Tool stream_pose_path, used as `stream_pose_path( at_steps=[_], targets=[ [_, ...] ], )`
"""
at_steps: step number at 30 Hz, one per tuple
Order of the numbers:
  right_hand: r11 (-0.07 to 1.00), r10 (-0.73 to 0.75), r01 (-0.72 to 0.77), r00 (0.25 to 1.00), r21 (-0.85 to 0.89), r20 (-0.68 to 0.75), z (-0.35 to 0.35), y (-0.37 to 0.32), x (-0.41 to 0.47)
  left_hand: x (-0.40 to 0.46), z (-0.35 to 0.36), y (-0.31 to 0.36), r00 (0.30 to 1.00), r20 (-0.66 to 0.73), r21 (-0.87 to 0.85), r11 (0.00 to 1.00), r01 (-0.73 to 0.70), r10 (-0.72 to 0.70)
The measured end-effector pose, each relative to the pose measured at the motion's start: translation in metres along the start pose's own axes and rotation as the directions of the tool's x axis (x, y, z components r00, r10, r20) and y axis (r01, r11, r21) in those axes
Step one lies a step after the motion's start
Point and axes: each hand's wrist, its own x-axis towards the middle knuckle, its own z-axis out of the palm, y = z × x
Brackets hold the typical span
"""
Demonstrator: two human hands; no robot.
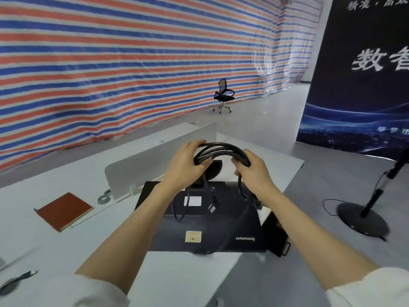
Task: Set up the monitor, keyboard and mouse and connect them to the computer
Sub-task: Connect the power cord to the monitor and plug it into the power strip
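A black Lenovo monitor (212, 227) lies face down on the white desk (199, 275), its round stand base (213, 168) at the far end. Above it I hold a coiled bundle of black cables (223, 149). My left hand (184, 165) grips the bundle's left side and my right hand (254, 171) grips its right side. Loose cable ends with plugs (212, 207) hang down onto the monitor's back. A black box (274, 233), possibly the computer, sits at the monitor's right edge. No keyboard or mouse is in view.
A red-brown notebook (64, 210) lies on the desk at left, beside a grey divider panel (132, 171). A black lamp stand (363, 218) is on the floor at right. An office chair (223, 97) stands far back by the striped tarp wall.
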Motion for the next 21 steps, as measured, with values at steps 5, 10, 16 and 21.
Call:
stream_pose_path(
  at_steps=[5, 10, 16, 21],
  targets=[
    [0.991, -0.008, 0.025, 0.991, 0.131, -0.133, -0.051, 0.022, 0.085, 0.079, 0.042, 0.02, 0.985, -0.171, 0.085, 0.996, 0.013, 0.002],
    [0.977, 0.061, -0.006, 0.966, 0.212, -0.252, -0.08, 0.065, 0.186, 0.166, 0.097, 0.007, 0.988, -0.154, 0.085, 0.996, 0.031, -0.017],
    [0.985, 0.058, 0.001, 0.938, 0.171, -0.34, -0.096, 0.116, 0.31, 0.271, 0.157, -0.023, 0.984, -0.159, -0.024, 0.997, 0.075, -0.078],
    [0.995, 0.003, 0.036, 0.924, 0.096, -0.381, -0.098, 0.151, 0.401, 0.338, 0.2, -0.061, 0.978, -0.11, -0.081, 0.982, 0.171, -0.18]
  ],
)
